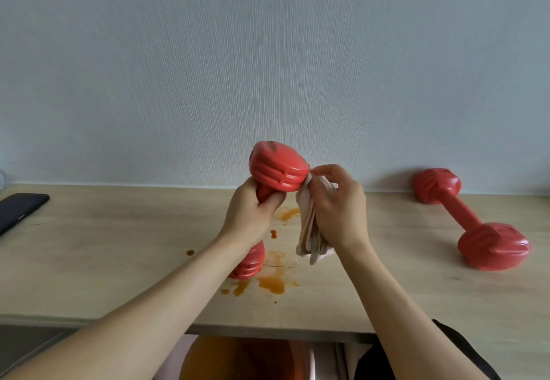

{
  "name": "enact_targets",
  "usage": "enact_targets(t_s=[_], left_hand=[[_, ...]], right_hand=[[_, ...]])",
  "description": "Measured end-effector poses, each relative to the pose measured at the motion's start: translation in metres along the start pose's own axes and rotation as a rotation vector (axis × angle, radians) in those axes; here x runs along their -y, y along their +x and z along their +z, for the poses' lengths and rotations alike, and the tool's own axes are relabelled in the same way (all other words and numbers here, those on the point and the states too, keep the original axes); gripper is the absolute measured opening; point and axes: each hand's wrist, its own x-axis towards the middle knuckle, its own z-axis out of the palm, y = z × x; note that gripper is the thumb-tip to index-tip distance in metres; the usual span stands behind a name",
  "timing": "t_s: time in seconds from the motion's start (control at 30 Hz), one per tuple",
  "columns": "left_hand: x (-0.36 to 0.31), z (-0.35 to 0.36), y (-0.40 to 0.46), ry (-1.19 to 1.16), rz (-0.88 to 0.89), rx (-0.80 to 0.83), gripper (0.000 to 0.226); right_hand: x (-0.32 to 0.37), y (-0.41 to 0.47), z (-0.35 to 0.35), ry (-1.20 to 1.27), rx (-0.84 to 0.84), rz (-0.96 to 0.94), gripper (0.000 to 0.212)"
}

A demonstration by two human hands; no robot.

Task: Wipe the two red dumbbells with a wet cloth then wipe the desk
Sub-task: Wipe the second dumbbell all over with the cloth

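Against the dumbbell (278,168) head, right fingers (324,175) pinch the cloth (309,224).

Held dumbbell (278,168): red, smooth moulded coating with ribbed ends, low sheen, plastic or vinyl by its look. Second dumbbell (473,219): same red finish, slightly glossy on the near end. Cloth (309,224): pale, soft woven fabric, bunched in folds, matt. Desk (119,248): light wood-grain top, matt, marked with wet-looking orange stains (272,283). Phone (19,210): black, smooth, glossy. Wall (268,67): pale, matt, fine vertical ribbed texture.
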Motion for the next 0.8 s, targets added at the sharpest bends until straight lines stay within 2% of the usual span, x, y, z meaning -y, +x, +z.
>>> enact_targets(t_s=[0.17,0.43,0.63,0.8], left_hand=[[0.013,0.003,0.005,0.036,0.011,-0.094,0.021],[0.002,0.004,0.000,-0.103,0.001,-0.003,0.026],[0.003,-0.002,0.003,-0.136,-0.065,-0.030,0.029],[0.007,-0.005,0.003,-0.203,-0.046,-0.005,0.023]], right_hand=[[0.013,-0.016,0.003,-0.128,-0.039,-0.168,0.006],[0.013,0.001,0.008,-0.043,-0.042,-0.158,0.005],[0.024,-0.019,0.013,-0.185,-0.064,-0.467,0.007],[0.017,0.000,0.012,-0.084,-0.001,-0.293,0.005]])
